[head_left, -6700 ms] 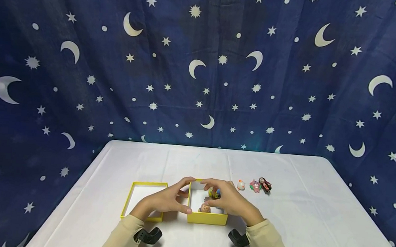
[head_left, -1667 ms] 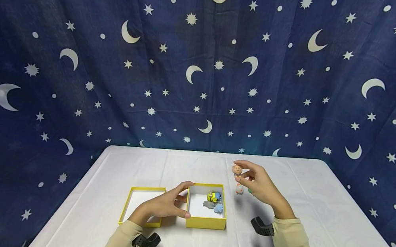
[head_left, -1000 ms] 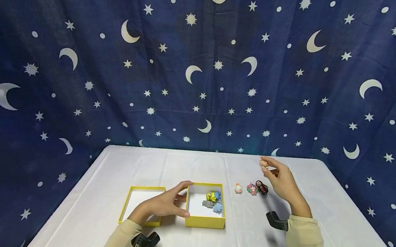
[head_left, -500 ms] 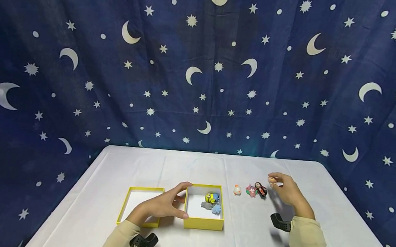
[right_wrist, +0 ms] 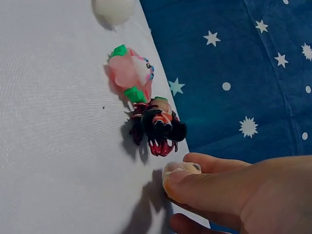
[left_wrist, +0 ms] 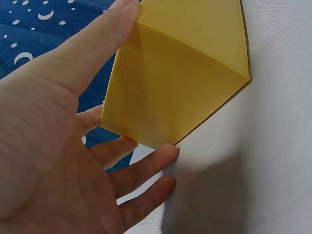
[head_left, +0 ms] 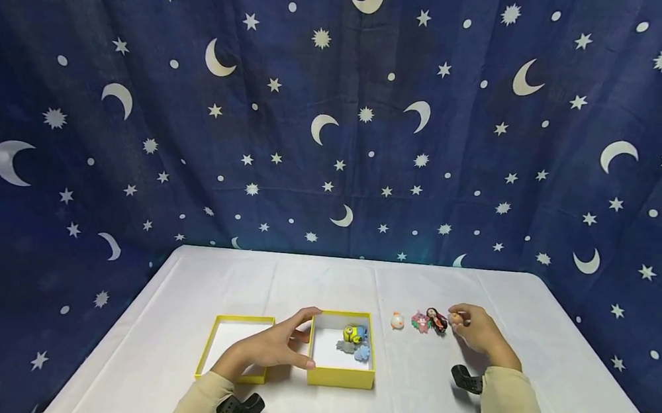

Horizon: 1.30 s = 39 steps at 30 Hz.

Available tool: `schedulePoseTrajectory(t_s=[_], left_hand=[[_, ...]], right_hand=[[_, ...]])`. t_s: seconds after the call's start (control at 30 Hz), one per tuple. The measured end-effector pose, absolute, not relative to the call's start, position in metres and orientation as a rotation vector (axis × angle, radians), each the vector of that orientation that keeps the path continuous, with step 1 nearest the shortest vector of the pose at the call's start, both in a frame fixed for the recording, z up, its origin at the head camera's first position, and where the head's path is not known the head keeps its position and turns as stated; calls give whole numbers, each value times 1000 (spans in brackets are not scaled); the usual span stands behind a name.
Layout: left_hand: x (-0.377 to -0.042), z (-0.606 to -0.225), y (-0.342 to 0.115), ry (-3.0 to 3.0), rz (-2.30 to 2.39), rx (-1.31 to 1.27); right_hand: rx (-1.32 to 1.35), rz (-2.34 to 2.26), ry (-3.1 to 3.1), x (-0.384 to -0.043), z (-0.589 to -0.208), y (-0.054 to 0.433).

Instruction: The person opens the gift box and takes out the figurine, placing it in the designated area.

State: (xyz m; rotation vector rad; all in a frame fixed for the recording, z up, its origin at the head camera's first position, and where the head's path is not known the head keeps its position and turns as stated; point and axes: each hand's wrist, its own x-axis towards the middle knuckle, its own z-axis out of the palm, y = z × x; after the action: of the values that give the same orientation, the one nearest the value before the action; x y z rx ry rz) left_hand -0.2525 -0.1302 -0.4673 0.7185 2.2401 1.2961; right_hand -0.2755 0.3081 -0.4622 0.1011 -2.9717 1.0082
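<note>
My left hand [head_left: 272, 346] holds the left side of an open yellow box [head_left: 340, 377], thumb at its front corner and fingers along the wall. Inside the box lie a yellow Minion figurine [head_left: 351, 333], a grey figurine [head_left: 345, 347] and a light-blue one [head_left: 362, 354]. At the right, my right hand [head_left: 479, 332] pinches a small peach-coloured figurine [head_left: 455, 319] low at the table, largely covered by the fingers. Just left of it is a dark-haired doll figurine [head_left: 436, 320], then a pink figurine with green parts [head_left: 421, 322] and a round white one [head_left: 397, 320].
A shallow yellow-rimmed box lid [head_left: 211, 348] lies left of the box, partly behind my left hand. White cloth covers the table [head_left: 408, 400]. A dark blue curtain [head_left: 333, 187] with moons and stars hangs behind the table's far edge.
My right hand has carried the peach figurine out of the box, past the row of figurines, and down beside the dark-haired doll. My left hand keeps its place on the box.
</note>
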Motion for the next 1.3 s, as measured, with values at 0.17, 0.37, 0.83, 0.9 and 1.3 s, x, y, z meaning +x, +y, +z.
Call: schedulePoseTrajectory(t_s=[0.17, 0.37, 0.83, 0.9, 1.3], left_hand=[[-250, -467, -130, 2248, 1274, 709], [-249, -465, -129, 2265, 1272, 683], [-252, -467, -129, 2225, 1311, 730], [-252, -468, -130, 2227, 1307, 723], [-252, -465, -129, 2232, 1300, 719]], right_hand=[[100, 1006, -2970, -275, -468, 308], [78, 1043, -2975, -276, -468, 308], [122, 1020, -2800, -265, -428, 296], [180, 1075, -2747, -264, -422, 289], [373, 1133, -2676, -260, -407, 250]])
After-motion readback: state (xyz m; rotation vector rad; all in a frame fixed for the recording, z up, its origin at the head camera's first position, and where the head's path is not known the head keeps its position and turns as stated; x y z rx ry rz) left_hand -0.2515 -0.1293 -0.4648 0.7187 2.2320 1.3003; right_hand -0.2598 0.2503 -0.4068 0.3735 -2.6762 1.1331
